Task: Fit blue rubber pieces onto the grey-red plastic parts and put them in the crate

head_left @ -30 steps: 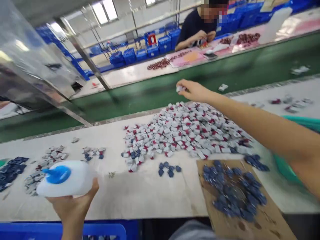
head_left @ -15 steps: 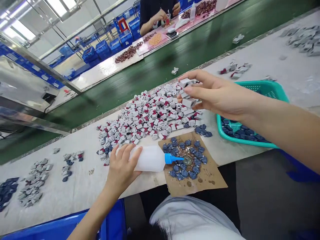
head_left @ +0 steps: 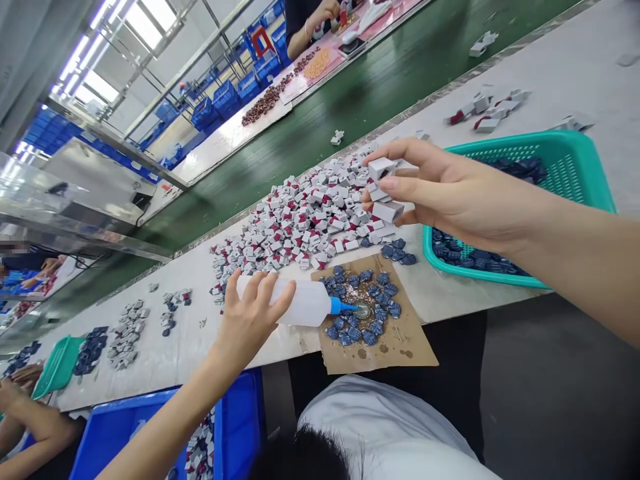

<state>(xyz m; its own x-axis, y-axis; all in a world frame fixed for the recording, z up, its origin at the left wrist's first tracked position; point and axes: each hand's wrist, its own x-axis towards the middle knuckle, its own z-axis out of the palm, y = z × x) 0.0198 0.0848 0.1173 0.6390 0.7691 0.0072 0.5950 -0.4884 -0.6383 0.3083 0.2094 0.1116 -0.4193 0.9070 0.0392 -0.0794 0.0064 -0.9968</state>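
My left hand [head_left: 253, 303] is closed around a white squeeze bottle [head_left: 305, 303], tipped on its side with its blue nozzle [head_left: 343, 307] pointing right. The nozzle tip is over a clear wet puddle [head_left: 363, 309] on a brown cardboard sheet [head_left: 335, 357]. Small dark blue plastic pieces [head_left: 369, 337] ring the puddle. Held up above the table, my right hand [head_left: 430, 190] pinches a light grey plastic piece [head_left: 383, 190] with hollow ends between thumb and fingers. Behind it spreads a heap of grey and dark red pieces [head_left: 300, 217].
A green perforated basket [head_left: 575, 180] with dark blue pieces stands at right. A blue crate [head_left: 240, 420] sits below the table edge. Across the green belt [head_left: 280, 157], a co-worker's hand [head_left: 325, 12] works. Another person's arms [head_left: 30, 413] rest at lower left, near a second green basket [head_left: 60, 363].
The view has swung left, bringing the lower-left person and second basket into sight. Both hands keep their holds; the bottle's nozzle still points into the puddle.
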